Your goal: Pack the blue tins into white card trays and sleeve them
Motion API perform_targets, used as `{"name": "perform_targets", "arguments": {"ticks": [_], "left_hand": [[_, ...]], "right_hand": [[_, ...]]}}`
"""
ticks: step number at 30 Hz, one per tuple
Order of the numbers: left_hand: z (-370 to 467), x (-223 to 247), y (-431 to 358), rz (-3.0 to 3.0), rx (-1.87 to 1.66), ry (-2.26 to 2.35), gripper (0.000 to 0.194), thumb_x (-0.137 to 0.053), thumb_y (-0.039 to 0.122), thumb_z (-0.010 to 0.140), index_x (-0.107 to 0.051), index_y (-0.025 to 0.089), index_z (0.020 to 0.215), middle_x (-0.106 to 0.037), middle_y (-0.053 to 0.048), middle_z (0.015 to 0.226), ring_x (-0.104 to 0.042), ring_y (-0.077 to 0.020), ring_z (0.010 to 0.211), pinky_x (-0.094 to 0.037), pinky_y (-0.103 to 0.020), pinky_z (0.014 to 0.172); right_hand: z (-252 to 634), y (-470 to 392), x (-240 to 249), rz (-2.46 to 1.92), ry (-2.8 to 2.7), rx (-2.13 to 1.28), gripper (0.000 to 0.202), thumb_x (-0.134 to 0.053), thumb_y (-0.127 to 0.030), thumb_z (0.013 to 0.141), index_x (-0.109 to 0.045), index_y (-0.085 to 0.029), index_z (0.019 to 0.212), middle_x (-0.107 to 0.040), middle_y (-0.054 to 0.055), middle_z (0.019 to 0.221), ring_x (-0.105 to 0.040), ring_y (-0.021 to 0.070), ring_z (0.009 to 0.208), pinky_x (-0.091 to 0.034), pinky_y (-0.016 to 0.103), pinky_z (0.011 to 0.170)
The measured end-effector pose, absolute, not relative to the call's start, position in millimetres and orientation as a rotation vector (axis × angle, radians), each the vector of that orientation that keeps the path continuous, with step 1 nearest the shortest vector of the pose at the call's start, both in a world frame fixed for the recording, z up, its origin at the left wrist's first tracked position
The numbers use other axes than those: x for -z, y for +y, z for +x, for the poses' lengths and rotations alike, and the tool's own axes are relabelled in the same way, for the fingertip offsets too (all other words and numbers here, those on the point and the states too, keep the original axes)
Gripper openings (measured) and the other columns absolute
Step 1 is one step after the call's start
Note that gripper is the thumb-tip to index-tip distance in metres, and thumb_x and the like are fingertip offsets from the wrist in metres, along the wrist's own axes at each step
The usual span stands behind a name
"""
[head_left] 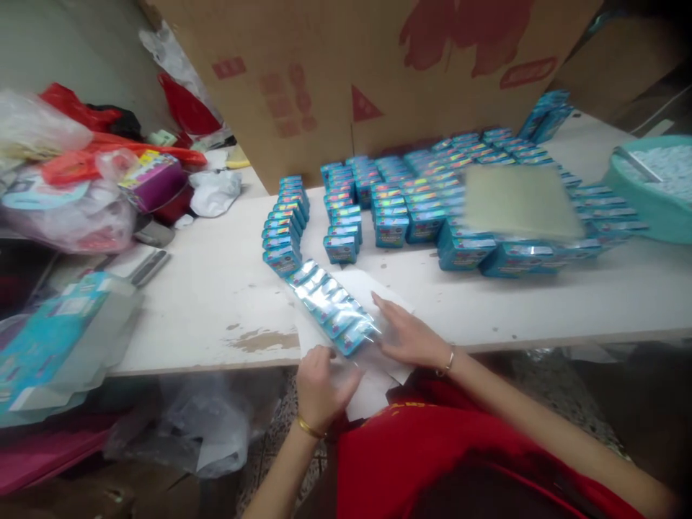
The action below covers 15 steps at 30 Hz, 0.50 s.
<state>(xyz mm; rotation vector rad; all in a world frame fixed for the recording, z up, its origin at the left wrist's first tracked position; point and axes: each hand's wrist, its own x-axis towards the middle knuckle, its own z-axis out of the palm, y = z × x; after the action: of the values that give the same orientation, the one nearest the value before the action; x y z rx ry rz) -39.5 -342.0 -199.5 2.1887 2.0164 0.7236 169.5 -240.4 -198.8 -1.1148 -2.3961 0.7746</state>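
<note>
Wrapped boxes [331, 303], hands [318, 386] [414, 336] at near end

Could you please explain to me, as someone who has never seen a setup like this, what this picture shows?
Of course. There is no machine here: a person works with two bare hands, and a camera on their head looks forward and down, giving this single view. On the white table stand rows of small blue packs, with a blurred, pale flat piece over some at the right. Behind them is a big cardboard box; a teal basin sits at far right. The left hand and right hand are at the near end of a row of packs in shiny clear film. Blur hides how firmly either hand grips the film.
</note>
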Motion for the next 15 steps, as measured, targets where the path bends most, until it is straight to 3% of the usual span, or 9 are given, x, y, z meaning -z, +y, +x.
{"name": "perform_targets", "arguments": {"ticks": [2, 5, 9, 15], "left_hand": [[-31.9, 205.5, -340.8, 2.07, -0.812, 2.15, 0.05, -0.064, 0.051, 0.073, -0.051, 0.015, 0.105, -0.059, -0.011, 0.093, -0.056, -0.0244, 0.088, -0.044, -0.035, 0.074], [-18.5, 215.5, -339.2, 1.969, -0.879, 2.249, 0.052, -0.06, 0.043, 0.079, -0.044, 0.014, 0.119, -0.057, -0.015, 0.105, -0.056, -0.0269, 0.096, -0.045, -0.037, 0.077], [-8.0, 216.7, -338.7, 1.911, -0.89, 2.288, 0.036, -0.057, 0.032, 0.082, -0.051, 0.015, 0.112, -0.058, -0.013, 0.099, -0.055, -0.0267, 0.093, -0.044, -0.038, 0.079], [-1.1, 209.6, -332.2, 1.927, -0.886, 2.324, 0.029, -0.057, 0.036, 0.082, -0.055, 0.014, 0.101, -0.056, -0.012, 0.089, -0.053, -0.0265, 0.086, -0.044, -0.04, 0.077]], "right_hand": [[168.1, -238.7, 203.8, -0.965, -2.375, -0.807, 0.08, -0.055, -0.033, 0.082, -0.014, -0.017, 0.147, -0.04, 0.016, 0.142, -0.042, 0.0251, 0.127, -0.041, 0.04, 0.099], [163.1, -235.8, 209.8, -0.851, -2.385, -0.84, 0.051, -0.044, -0.023, 0.09, -0.034, -0.022, 0.14, -0.052, 0.01, 0.134, -0.052, 0.02, 0.119, -0.045, 0.035, 0.096], [159.2, -234.5, 208.2, -0.895, -2.439, -0.809, 0.035, -0.043, -0.023, 0.093, -0.05, -0.021, 0.127, -0.063, 0.008, 0.118, -0.062, 0.0178, 0.102, -0.049, 0.029, 0.084], [158.9, -225.1, 209.2, -0.979, -2.511, -0.702, 0.025, -0.045, -0.025, 0.092, -0.059, -0.016, 0.111, -0.069, 0.009, 0.102, -0.065, 0.019, 0.088, -0.046, 0.026, 0.073]]}}
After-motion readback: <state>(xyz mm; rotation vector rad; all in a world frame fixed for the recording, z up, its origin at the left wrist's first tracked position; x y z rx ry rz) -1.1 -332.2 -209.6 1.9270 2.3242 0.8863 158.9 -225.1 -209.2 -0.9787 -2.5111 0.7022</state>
